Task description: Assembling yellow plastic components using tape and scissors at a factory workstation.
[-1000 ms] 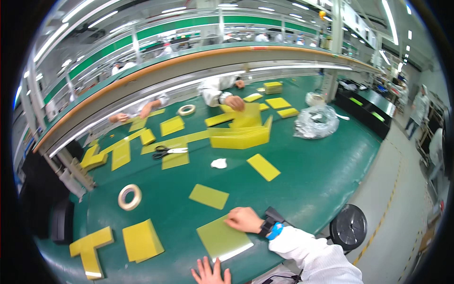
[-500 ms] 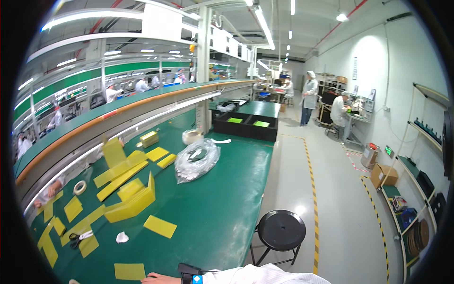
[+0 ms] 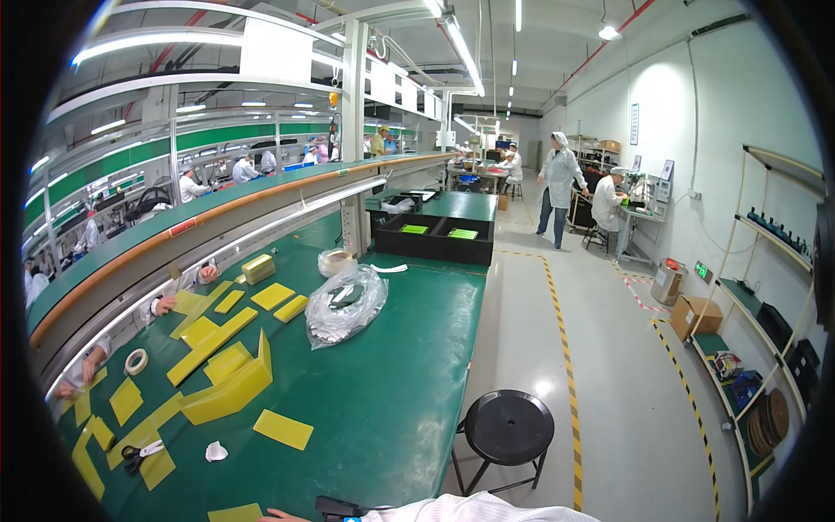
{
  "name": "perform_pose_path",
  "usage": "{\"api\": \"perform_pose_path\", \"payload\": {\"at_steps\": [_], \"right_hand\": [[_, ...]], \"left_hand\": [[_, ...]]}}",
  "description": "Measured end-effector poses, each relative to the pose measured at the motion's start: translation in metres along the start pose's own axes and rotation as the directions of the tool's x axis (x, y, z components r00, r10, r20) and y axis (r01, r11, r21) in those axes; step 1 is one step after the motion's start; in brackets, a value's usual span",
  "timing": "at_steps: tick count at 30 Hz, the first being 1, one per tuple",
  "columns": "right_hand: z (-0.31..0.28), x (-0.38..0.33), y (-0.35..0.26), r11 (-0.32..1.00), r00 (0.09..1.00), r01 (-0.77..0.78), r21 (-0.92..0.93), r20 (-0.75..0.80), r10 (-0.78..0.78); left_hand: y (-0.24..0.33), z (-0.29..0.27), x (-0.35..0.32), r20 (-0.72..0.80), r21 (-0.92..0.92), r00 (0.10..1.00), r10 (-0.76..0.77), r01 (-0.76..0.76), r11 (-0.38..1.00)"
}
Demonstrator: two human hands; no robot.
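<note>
At the lower edge only a strip of my right hand (image 3: 280,516) shows, beside the near yellow sheet (image 3: 235,513). Its fingers are mostly cut off, so their grip is hidden. A black device sits on that wrist, and a white sleeve (image 3: 470,508) runs off to the right. My left hand is out of the picture. Farther up the green table (image 3: 383,383) lie a single yellow sheet (image 3: 283,429), a crumpled white scrap (image 3: 216,451), black-handled scissors (image 3: 139,454) on yellow pieces, and a folded yellow panel (image 3: 230,391) standing on edge.
Co-workers' hands (image 3: 163,304) reach in from the far left. A tape roll (image 3: 136,362), clear plastic bag (image 3: 346,306) and black divided bin (image 3: 433,241) are on the table. A black stool (image 3: 506,426) stands right of it; a person (image 3: 558,187) is in the aisle.
The view has shifted, leaving less of my right hand and the near sheet showing. Co-workers' hands at the far left have moved among the yellow pieces. The person in the aisle has taken a step.
</note>
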State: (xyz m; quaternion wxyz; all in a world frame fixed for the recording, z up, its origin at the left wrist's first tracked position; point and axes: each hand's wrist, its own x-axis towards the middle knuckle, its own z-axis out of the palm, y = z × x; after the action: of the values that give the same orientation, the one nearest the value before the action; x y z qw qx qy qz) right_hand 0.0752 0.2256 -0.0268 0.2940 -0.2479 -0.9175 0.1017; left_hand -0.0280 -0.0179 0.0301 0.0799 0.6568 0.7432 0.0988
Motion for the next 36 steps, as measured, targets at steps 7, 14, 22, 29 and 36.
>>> {"api": "perform_pose_path", "payload": {"at_steps": [7, 14, 22, 29, 36], "right_hand": [[-0.005, 0.000, -0.005, 0.999, 0.999, 0.032, 0.042, 0.032, -0.034], [0.002, -0.003, -0.002, 0.995, 0.987, 0.097, -0.001, -0.130, -0.096], [0.007, -0.005, 0.005, 0.993, 0.995, 0.085, 0.081, -0.056, -0.081], [0.009, -0.004, 0.001, 0.990, 0.994, 0.101, 0.096, -0.057, -0.096], [-0.017, -0.004, -0.015, 0.995, 0.993, 0.097, -0.003, -0.074, -0.097]], "left_hand": [[-0.008, 0.010, -0.004, -0.162, -0.053, 0.985, 0.063, -0.073, 0.996], [-0.011, 0.018, -0.002, -0.352, -0.072, 0.925, 0.140, -0.176, 0.982], [-0.011, 0.012, 0.000, -0.207, -0.030, 0.948, 0.240, -0.251, 0.967], [-0.019, 0.026, -0.005, -0.245, -0.014, 0.940, 0.237, -0.248, 0.969], [-0.007, 0.010, -0.006, -0.272, 0.066, 0.929, 0.250, -0.241, 0.968]]}}
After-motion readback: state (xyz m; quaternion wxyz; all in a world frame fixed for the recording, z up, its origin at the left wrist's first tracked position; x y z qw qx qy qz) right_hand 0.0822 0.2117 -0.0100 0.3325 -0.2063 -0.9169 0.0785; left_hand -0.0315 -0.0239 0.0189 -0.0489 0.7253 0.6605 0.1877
